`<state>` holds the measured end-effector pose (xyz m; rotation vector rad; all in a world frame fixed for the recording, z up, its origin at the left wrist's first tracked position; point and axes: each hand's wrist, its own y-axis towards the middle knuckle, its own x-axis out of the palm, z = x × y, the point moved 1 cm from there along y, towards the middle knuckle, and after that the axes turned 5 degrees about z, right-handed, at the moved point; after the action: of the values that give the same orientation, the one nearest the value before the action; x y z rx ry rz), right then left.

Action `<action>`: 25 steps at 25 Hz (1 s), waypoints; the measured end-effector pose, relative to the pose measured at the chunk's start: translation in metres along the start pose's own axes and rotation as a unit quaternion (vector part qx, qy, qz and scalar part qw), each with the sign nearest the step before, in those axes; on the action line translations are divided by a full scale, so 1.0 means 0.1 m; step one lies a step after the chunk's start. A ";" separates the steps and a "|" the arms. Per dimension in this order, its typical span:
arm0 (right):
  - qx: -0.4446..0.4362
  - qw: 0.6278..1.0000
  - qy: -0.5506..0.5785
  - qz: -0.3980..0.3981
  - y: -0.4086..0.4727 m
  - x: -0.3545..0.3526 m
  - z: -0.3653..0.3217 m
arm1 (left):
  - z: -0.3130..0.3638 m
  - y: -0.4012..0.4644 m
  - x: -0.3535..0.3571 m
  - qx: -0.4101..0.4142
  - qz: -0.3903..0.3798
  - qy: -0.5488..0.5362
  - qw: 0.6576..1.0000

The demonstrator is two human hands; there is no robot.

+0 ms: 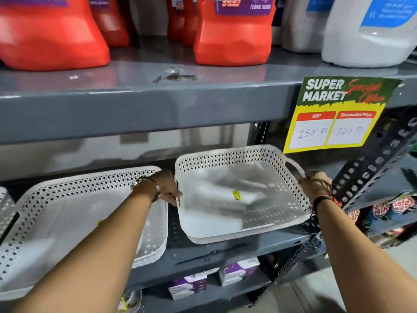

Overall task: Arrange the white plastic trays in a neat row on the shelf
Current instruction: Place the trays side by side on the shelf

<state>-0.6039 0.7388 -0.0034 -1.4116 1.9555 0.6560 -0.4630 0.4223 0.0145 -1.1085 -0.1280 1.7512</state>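
A white perforated plastic tray (239, 199) with a small yellow sticker inside rests on the grey middle shelf (225, 247), stacked on another tray beneath it. My left hand (167, 188) grips its left rim and my right hand (316, 186) grips its right handle. To the left lies a larger stack of white trays (67, 218), partly covered by my left forearm. A further white tray edge (3, 199) shows at the far left.
Red detergent jugs (232, 30) and a white jug (370, 30) stand on the upper shelf. A yellow-green price sign (334, 114) hangs from that shelf's edge. A perforated steel upright (370, 168) stands right of the tray. Purple boxes (187, 288) sit on the lower shelf.
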 end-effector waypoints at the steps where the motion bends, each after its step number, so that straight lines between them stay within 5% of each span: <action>1: -0.009 1.000 -0.022 -0.003 0.00 0.03 0.03 | -0.01 0.01 0.02 0.001 -0.001 0.022 1.000; 10: -0.023 0.993 -0.109 -0.023 -0.05 0.16 0.05 | -0.02 -0.07 0.04 0.049 0.064 0.159 0.984; 13: -0.142 0.981 -0.124 0.033 -0.35 0.36 -0.28 | -0.04 -0.13 -0.11 0.091 0.145 0.137 0.976; 18: -0.270 0.935 0.023 -0.229 -1.47 1.05 -1.09 | -0.88 -0.34 -0.75 0.132 0.487 0.159 0.848; 21: -0.258 0.913 -0.002 -0.317 -1.97 1.35 -1.30 | -1.65 -0.37 -1.16 0.105 0.553 0.209 0.800; 25: -0.281 0.922 -0.067 -0.257 -2.23 1.63 -1.39 | -2.39 -0.37 -1.52 -0.025 0.455 0.129 0.881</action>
<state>-0.4564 0.4687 -0.0360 -2.0566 1.2376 1.0667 -0.2553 0.2274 -0.0091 -1.5713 0.6162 2.3794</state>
